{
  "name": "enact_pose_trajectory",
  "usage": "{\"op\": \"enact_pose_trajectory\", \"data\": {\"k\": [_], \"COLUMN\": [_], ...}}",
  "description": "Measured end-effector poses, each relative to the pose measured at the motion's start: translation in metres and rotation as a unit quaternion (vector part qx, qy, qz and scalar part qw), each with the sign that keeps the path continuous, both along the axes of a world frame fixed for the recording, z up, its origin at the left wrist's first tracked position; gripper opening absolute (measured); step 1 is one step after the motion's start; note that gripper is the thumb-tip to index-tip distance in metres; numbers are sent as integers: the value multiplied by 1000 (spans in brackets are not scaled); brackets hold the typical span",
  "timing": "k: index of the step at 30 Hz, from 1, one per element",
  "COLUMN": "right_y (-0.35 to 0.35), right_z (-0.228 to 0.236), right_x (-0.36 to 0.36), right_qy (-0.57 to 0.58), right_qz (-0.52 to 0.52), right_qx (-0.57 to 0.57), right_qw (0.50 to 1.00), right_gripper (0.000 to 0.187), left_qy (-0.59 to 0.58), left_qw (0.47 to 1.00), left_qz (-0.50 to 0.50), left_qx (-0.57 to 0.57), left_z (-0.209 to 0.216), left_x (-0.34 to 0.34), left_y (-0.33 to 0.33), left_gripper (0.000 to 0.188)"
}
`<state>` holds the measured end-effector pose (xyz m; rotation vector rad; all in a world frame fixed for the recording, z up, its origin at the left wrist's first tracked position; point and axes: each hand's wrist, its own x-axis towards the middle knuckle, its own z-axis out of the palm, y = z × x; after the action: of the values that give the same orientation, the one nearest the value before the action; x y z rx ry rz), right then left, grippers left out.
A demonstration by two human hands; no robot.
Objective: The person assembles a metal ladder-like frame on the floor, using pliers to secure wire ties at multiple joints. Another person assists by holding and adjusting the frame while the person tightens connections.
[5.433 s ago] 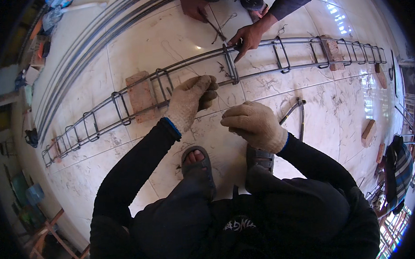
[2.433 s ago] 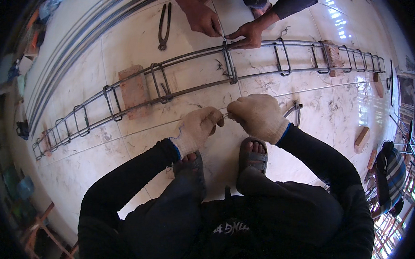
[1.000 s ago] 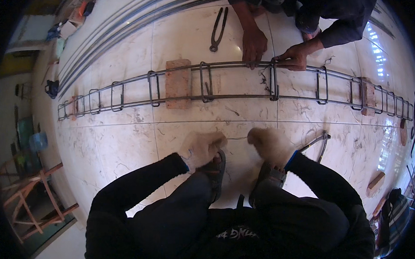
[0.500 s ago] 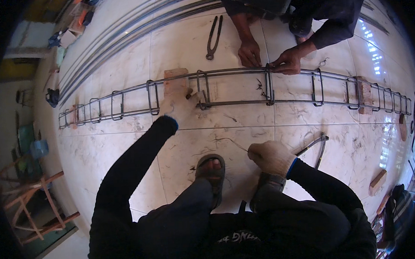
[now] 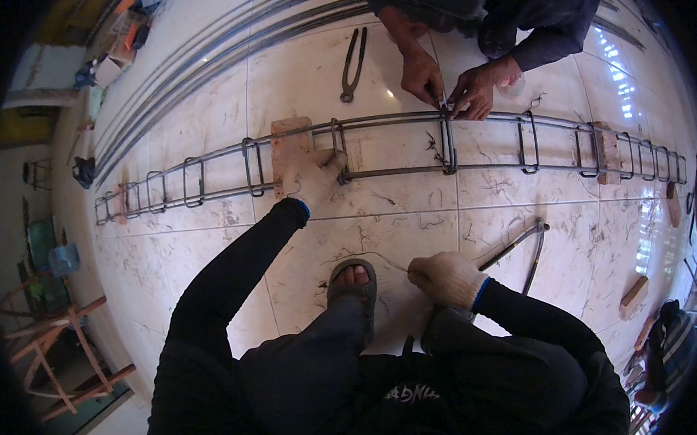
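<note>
A long cage of steel rebar with square stirrups runs from left to right across the tiled floor. My left hand, in a pale work glove, has its fingers closed at the lower part of a stirrup left of the middle. My gloved right hand, low in the view over my right foot, pinches a thin tie wire whose free end sticks out leftward. Across the cage, a co-worker's hands work at the top bar of another stirrup.
Reddish bricks prop the cage. Pincers lie beyond it; a second long-handled tool rests right of my right hand. Long loose bars lie at the far left. A loose brick sits at the right, and wire scraps dot the floor.
My left hand has shifted slightly right and closed its fingers at the stirrup. The right hand has moved a little left and down with the wire. The co-worker's hands have drawn closer together.
</note>
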<state>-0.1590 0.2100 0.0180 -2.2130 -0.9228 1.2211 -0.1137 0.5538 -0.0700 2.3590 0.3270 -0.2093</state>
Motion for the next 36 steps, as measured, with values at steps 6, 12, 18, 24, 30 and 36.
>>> {"op": "enact_pose_trajectory", "data": {"k": [6, 12, 18, 24, 30, 36], "right_y": [8, 12, 17, 39, 74, 114], "right_z": [6, -9, -30, -80, -112, -132], "right_x": [8, 9, 3, -3, 13, 12], "right_qy": [14, 43, 202, 484, 650, 649], "right_qz": [-29, -59, -222, -310, -364, -304], "right_qx": [-1, 70, 170, 264, 313, 433], "right_qw": [999, 995, 939, 774, 590, 547], "right_gripper": [28, 19, 31, 27, 31, 32], "left_qy": [18, 13, 33, -112, -28, -34], "left_qw": [993, 995, 996, 993, 997, 993], "left_qz": [-88, -96, -57, 16, -29, -20], "left_qx": [78, 21, 62, 41, 70, 110], "left_z": [44, 37, 60, 41, 66, 73], "left_x": [11, 10, 9, -2, -18, -15], "left_y": [-12, -5, -7, -2, -11, -22], "left_gripper": [45, 43, 41, 34, 36, 37]}}
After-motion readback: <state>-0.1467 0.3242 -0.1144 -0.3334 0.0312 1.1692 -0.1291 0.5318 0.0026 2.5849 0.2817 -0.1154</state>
